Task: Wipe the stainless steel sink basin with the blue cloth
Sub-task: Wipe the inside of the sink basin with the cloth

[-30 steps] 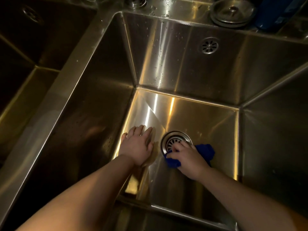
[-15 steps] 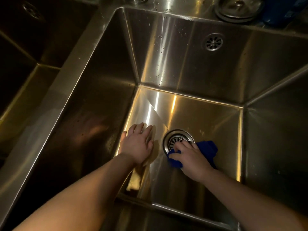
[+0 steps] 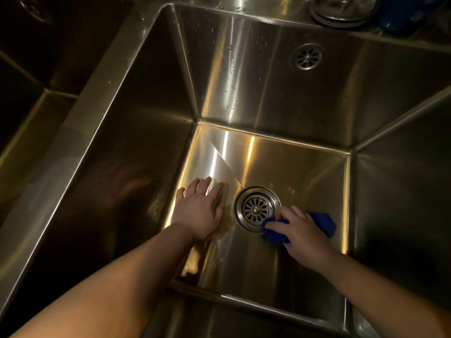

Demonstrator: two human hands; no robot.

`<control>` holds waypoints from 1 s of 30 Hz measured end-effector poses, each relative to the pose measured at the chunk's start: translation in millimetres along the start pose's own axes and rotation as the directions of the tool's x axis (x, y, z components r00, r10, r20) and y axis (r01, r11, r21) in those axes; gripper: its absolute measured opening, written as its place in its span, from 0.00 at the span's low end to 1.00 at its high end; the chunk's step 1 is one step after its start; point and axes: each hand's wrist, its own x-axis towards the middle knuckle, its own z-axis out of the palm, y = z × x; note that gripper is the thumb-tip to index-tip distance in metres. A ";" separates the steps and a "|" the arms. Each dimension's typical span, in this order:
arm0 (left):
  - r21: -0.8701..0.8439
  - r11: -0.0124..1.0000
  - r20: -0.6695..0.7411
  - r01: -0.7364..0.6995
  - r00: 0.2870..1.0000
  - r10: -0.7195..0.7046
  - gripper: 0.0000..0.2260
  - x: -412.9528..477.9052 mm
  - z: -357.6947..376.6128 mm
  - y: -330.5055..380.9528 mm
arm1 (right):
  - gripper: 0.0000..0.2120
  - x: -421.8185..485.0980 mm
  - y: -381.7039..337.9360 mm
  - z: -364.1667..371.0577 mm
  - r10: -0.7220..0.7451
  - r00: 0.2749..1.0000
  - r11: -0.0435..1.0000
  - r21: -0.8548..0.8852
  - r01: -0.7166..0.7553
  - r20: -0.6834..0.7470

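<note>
Right hand (image 3: pixel 302 234) gripping blue cloth (image 3: pixel 322 222) slid off drain (image 3: pixel 256 208); left hand (image 3: pixel 199 211) flat in basin (image 3: pixel 292 164)

You are looking into dim, warm light: glare streaks are running down the sink basin (image 3: pixel 317 106), and the bowed frame edges are sinking into shadow.

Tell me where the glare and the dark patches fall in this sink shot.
Head view: dim, warm light; glare streaks on the sink basin floor beyond the left hand; side walls and second basin in shadow; blue cloth in the right hand looks sharp.
</note>
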 end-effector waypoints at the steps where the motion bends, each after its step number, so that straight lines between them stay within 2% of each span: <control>1: 0.011 1.000 -0.003 -0.014 1.000 0.014 0.26 0.0 0.7 -0.1 | 0.26 -5.4 2.3 0.9 -0.003 1.000 1.000 -0.006 0.003 0.019; 4: 0.042 0.998 -0.003 -0.052 0.999 0.053 0.26 0.9 2.9 -0.8 | 0.26 -13.7 -1.8 6.6 -0.012 0.997 0.999 -0.037 0.014 0.072; 10: 0.054 0.997 0.017 -0.058 0.998 0.057 0.27 -1.1 5.2 4.3 | 0.24 2.6 -25.3 23.9 -0.060 0.998 0.998 0.033 0.059 0.031; 12: 0.037 0.998 0.023 -0.060 0.998 0.059 0.27 -1.8 3.9 5.2 | 0.23 1.9 -8.8 18.5 0.008 0.999 0.999 0.053 -0.006 -0.041; 15: 0.038 0.997 0.026 -0.067 0.997 0.066 0.27 -2.0 3.7 6.7 | 0.22 1.4 19.9 9.8 0.233 0.963 0.970 0.099 -0.221 -0.135; 16: 0.035 0.997 0.033 -0.067 0.997 0.066 0.27 -2.0 3.5 6.8 | 0.22 1.6 18.8 8.7 0.265 0.953 0.962 0.105 -0.251 -0.148; 17: 0.031 0.997 0.038 -0.066 0.997 0.065 0.27 -1.9 3.6 7.3 | 0.21 1.6 12.7 10.8 0.267 0.952 0.961 0.113 -0.251 -0.151; 19: 0.031 0.997 0.042 -0.067 0.997 0.066 0.27 -1.9 4.1 9.1 | 0.22 -3.0 -10.3 22.4 0.178 0.975 0.978 0.131 -0.160 -0.133; 22: 0.042 0.996 0.034 -0.077 0.997 0.076 0.27 -2.5 4.8 12.4 | 0.24 -9.6 -29.4 30.9 0.064 0.998 0.986 0.158 -0.059 -0.026; 24: 0.051 0.994 0.033 -0.092 0.995 0.090 0.27 -2.0 5.8 12.9 | 0.24 1.6 -10.4 21.8 0.093 0.995 0.987 0.135 -0.086 -0.047; 27: 0.061 0.993 0.030 -0.102 0.995 0.100 0.26 -0.9 7.3 11.0 | 0.21 14.9 18.5 7.4 0.270 0.955 0.957 0.147 -0.252 -0.123; 30: 0.055 0.993 0.033 -0.101 0.995 0.099 0.26 -0.1 7.3 11.5 | 0.22 11.9 6.0 11.9 0.255 0.958 0.965 0.098 -0.244 -0.127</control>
